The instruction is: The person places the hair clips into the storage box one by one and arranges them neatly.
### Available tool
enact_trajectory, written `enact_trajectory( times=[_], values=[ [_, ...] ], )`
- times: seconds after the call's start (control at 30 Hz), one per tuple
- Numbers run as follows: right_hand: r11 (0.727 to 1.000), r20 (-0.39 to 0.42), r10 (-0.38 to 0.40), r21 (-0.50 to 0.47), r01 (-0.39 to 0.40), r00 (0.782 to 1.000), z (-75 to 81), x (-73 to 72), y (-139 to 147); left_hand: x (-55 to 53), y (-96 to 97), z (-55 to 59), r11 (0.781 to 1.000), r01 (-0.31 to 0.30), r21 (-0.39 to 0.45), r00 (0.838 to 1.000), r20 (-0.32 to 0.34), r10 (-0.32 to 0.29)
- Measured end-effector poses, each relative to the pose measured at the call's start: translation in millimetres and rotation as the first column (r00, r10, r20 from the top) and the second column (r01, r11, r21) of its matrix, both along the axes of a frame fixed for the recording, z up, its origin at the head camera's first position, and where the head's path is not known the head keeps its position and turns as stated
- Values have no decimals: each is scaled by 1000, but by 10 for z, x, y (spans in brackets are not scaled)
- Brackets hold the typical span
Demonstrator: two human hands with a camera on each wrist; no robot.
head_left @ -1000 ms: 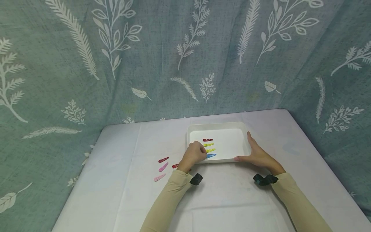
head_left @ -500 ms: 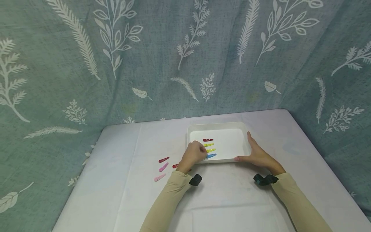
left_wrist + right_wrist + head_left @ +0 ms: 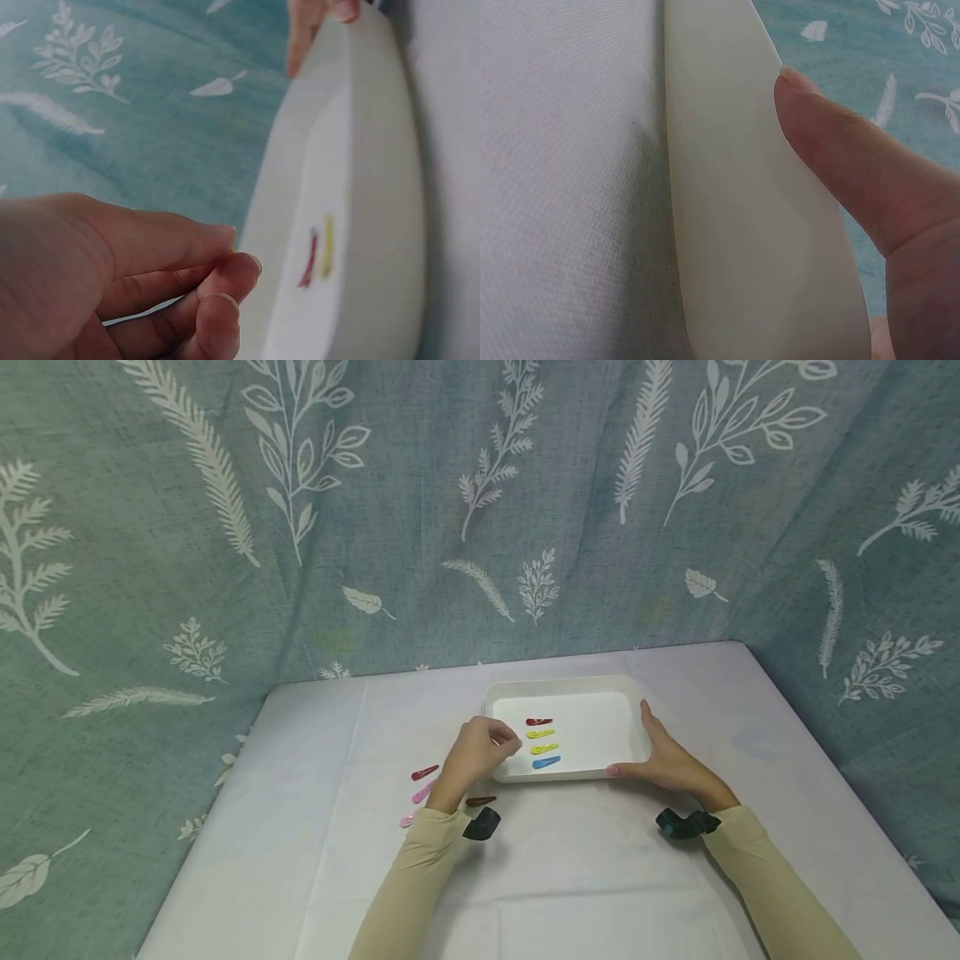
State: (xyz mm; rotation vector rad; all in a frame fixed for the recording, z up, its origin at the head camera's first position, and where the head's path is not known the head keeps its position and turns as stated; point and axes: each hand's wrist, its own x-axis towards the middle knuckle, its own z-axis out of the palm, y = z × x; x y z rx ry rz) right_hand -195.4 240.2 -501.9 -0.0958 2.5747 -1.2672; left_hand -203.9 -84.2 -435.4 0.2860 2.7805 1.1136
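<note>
- Clip tray sits flat on the far half of the white table, and your right hand has hold of its near right corner, thumb on the rim. So what's your left hand got?

- Nothing I can see tbh. Fingers loosely bent over the tray's left end, no clip between the tips. Inside you've got a neat column: red clip farthest, two yellow clips, blue clip nearest you.

- Which step is that, then?

- I'd guess you're between clips: four laid out, fingers free for another. Left of and in front of the tray lie a loose red clip, pink clip, partly hidden pale pink clip and brown clip. Next move probably calls for a light fingertip pinch on one, then laying it parallel inside.
</note>
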Motion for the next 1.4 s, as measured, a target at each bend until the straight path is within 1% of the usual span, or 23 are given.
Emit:
enact_trajectory(
  times=[0.2,0.33,0.5,0.6,0.8,0.9,1.0,1.1,1.27,1.4],
  values=[
    [1000,-4,0,2,0,1000,8,8,-2,30,-165,148,999,-50,19,998,-40,51],
    [1000,-9,4,10,-4,1000,13,10,1,67,-311,235,996,-85,40,995,-53,87],
    [1000,-8,0,11,0,1000,37,14,0,110,-512,354,993,-93,75,991,-90,100],
    [1000,-12,0,13,0,1000,39,10,4,117,-637,394,991,-103,88,988,-103,112],
    [1000,-21,12,13,-11,1000,27,5,14,137,-877,404,987,-111,112,982,-139,127],
    [1000,-29,20,12,-20,999,27,14,17,160,-976,401,984,-129,120,977,-153,147],
    [1000,-30,23,15,-22,999,32,20,10,193,-1059,395,979,-159,129,974,-141,177],
    [1000,-18,11,21,-11,1000,30,21,2,207,-1117,390,976,-176,132,973,-125,193],
    [1000,-5,-2,31,2,1000,23,19,-7,186,-1231,374,977,-177,122,975,-115,191],
    [999,-5,-4,34,4,1000,24,12,-7,170,-1355,350,979,-175,108,979,-88,185]
  ],
)
